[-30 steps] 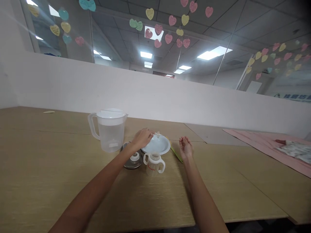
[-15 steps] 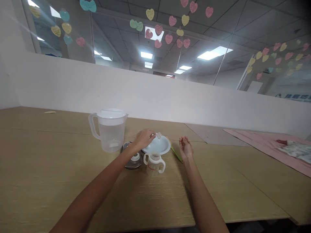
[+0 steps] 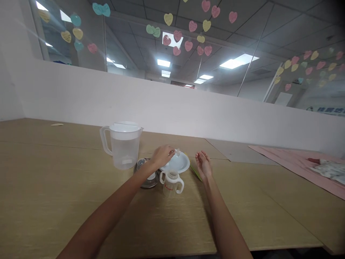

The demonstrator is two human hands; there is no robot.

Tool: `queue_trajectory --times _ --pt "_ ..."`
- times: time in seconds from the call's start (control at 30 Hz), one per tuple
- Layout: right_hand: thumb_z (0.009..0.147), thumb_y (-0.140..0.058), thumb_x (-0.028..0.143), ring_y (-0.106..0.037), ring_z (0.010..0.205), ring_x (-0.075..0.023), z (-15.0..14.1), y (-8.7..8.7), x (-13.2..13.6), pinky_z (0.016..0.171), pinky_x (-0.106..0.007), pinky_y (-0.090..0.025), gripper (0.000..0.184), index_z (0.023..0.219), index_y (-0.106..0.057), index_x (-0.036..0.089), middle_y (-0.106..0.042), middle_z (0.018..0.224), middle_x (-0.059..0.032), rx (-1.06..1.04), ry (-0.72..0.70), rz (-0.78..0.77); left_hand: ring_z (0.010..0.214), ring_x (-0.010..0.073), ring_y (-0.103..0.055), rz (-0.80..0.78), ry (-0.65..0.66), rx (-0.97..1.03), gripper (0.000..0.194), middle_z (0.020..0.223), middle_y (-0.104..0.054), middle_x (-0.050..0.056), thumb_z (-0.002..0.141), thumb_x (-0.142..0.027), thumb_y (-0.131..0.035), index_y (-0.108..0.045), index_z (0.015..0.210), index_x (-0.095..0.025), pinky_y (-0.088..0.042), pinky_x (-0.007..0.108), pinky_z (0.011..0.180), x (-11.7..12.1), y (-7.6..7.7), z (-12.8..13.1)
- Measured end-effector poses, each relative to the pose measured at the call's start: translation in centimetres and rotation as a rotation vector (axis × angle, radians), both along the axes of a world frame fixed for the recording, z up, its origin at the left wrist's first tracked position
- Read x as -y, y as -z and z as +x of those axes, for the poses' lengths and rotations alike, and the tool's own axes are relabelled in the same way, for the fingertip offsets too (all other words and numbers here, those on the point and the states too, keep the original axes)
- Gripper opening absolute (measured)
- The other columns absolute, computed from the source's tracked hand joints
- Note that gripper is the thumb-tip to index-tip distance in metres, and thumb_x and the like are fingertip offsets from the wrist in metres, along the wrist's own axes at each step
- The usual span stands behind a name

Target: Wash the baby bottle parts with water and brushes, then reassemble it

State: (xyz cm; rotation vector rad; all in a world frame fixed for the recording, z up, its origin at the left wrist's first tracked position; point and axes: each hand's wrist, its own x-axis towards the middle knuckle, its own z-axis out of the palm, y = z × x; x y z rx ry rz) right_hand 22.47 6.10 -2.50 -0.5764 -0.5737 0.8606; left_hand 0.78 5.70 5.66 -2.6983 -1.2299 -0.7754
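1. At the bowl's (image 3: pixel 178 166) far rim, my left hand (image 3: pixel 162 157) has its fingers nearly closed, seemingly pinching a small clear piece (image 3: pixel 178 152). I judge it light, soft and perhaps slippery; its edge offers the best grip.
2. Right of the bowl, my right hand (image 3: pixel 204 165) is half open, fingers loosely curled, with nothing visible in it.
3. Just nearer than the bowl stands the open bottle (image 3: pixel 169 187), probably light, stiff plastic; I'd grip its two white handles.
4. Left of the bowl are a metal tray (image 3: pixel 149 185) and, beyond it, a lidded jug (image 3: pixel 125 145), probably heavy with liquid, best held by its handle.
5. The bottle's red lettering, the jug's pale label (image 3: pixel 126 161) and the blue sign (image 3: pixel 331 110) far right are unreadable.
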Motion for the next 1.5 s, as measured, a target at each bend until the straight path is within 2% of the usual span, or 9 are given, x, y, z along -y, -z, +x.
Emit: queue_trajectory --times 0.43,0.63,0.83,1.0,1.23,1.5 --pt "0.061 -0.073 0.022 -0.06 0.071 -0.0055 -1.6 -0.9 0.8 0.074 -0.017 -0.052 0.045 0.102 -0.054 0.02 -0.063 0.075 0.0033 0.07 -0.037 0.04 0.081 0.0174 -0.058 0.065 0.034 -0.09 0.03 0.088 -0.062 0.006 0.091 -0.026 -0.036 -0.065 0.091 -0.019 -0.041 0.026 0.071 0.4 0.2 0.5" --pt "0.059 -0.075 0.022 -0.06 0.065 -0.0055 -2.9 -1.0 1.0 0.067 -0.016 -0.052 0.047 0.102 -0.055 0.018 -0.065 0.073 0.0026 0.08 -0.052 0.019 0.081 0.0193 -0.057 0.087 0.026 -0.117 0.03 0.085 -0.061 0.008 0.09 -0.024 -0.036 -0.065 0.089 -0.017 -0.041 0.029 0.071 0.4 0.2 0.8" --pt "0.057 -0.076 0.025 -0.061 0.064 -0.0074 -4.9 -0.9 1.2 0.066 -0.019 -0.053 0.049 0.101 -0.056 0.017 -0.067 0.074 0.0011 0.11 -0.094 -0.008 0.08 0.018 -0.056 0.066 0.022 -0.114 0.028 0.086 -0.06 0.009 0.089 -0.021 -0.037 -0.064 0.088 -0.017 -0.042 0.028 0.074 0.9 0.3 1.0" --pt "0.055 -0.077 0.025 -0.058 0.056 -0.0065 -6.0 -1.5 1.7 0.06 -0.018 -0.051 0.05 0.1 -0.058 0.015 -0.066 0.068 0.0027 0.155 -0.118 -0.014 0.077 0.0167 -0.056 0.036 0.039 -0.111 0.029 0.085 -0.06 0.007 0.09 -0.024 -0.036 -0.064 0.09 -0.018 -0.042 0.026 0.071 1.4 0.4 1.4" --pt "0.057 -0.076 0.02 -0.058 0.06 -0.0064 -3.4 -2.2 1.7 0.059 -0.016 -0.051 0.04 0.094 -0.062 0.013 -0.067 0.073 -0.001 0.115 -0.121 -0.023 0.076 0.0177 -0.059 0.007 0.067 -0.093 0.032 0.088 -0.063 0.009 0.091 -0.03 -0.036 -0.065 0.09 -0.018 -0.041 0.026 0.067 1.4 -0.4 1.4" --pt "0.06 -0.071 0.014 -0.059 0.065 -0.0052 0.7 -1.3 0.8 0.065 -0.013 -0.052 0.028 0.087 -0.061 0.012 -0.064 0.074 -0.0013 0.06 0.002 -0.024 0.068 0.0173 -0.059 -0.023 0.089 -0.067 0.033 0.076 -0.065 0.008 0.089 -0.032 -0.04 -0.068 0.082 -0.018 -0.039 0.025 0.062 1.5 -0.9 1.0"
